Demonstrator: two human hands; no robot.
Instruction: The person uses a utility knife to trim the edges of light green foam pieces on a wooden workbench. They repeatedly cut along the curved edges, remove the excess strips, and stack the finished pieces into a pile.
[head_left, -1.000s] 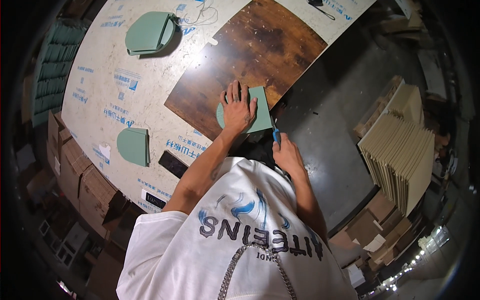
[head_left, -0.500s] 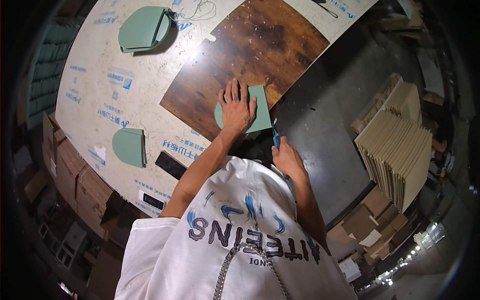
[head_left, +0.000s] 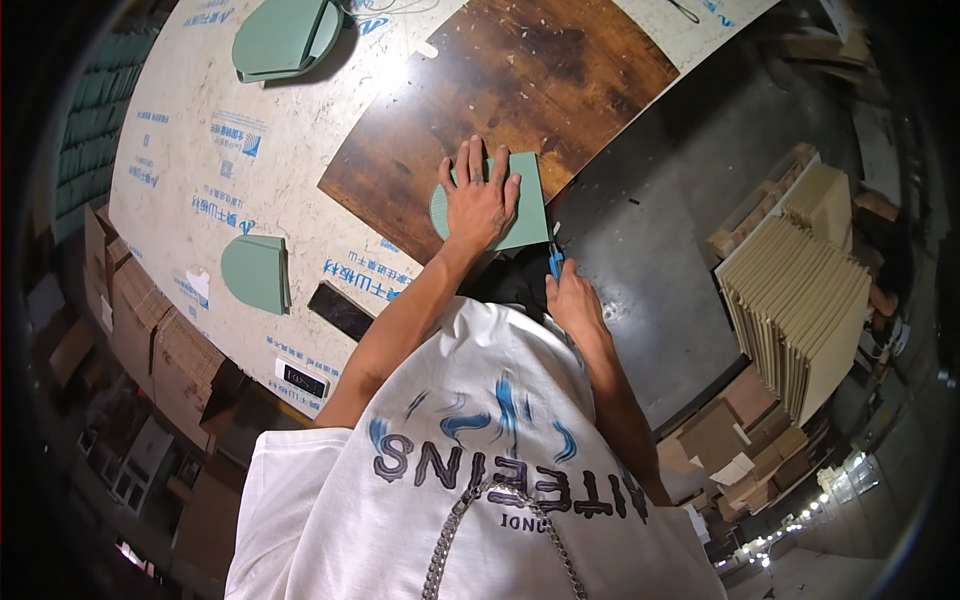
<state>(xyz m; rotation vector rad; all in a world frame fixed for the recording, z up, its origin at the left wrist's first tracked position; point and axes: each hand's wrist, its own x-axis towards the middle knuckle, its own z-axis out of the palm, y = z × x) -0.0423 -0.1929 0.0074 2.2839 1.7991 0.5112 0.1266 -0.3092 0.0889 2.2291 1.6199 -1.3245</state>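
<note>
A green panel (head_left: 524, 203), rounded at its left end and straight at its right, lies at the near edge of a brown wood-grain board (head_left: 500, 100). My left hand (head_left: 478, 208) presses flat on it, fingers spread. Just off the panel's near right corner, my right hand (head_left: 575, 300) is closed around a slim blue-handled hand tool (head_left: 556, 262). The tool's tip is at or close to that corner; its exact kind is too small to make out. Small pale scraps are scattered over the board.
On the white printed table (head_left: 180, 180) lie a stack of green panels (head_left: 285, 40), a smaller green stack (head_left: 252, 275), a phone (head_left: 341, 311) and a small device with a dark display (head_left: 303, 380). Stacked tan sheets (head_left: 790, 300) stand at right; cardboard (head_left: 185, 370) at left.
Seen from a slightly shifted view, the panel and both hands sit a little farther up. My right hand and the tool keep to the panel's near right corner; the grip is the same.
</note>
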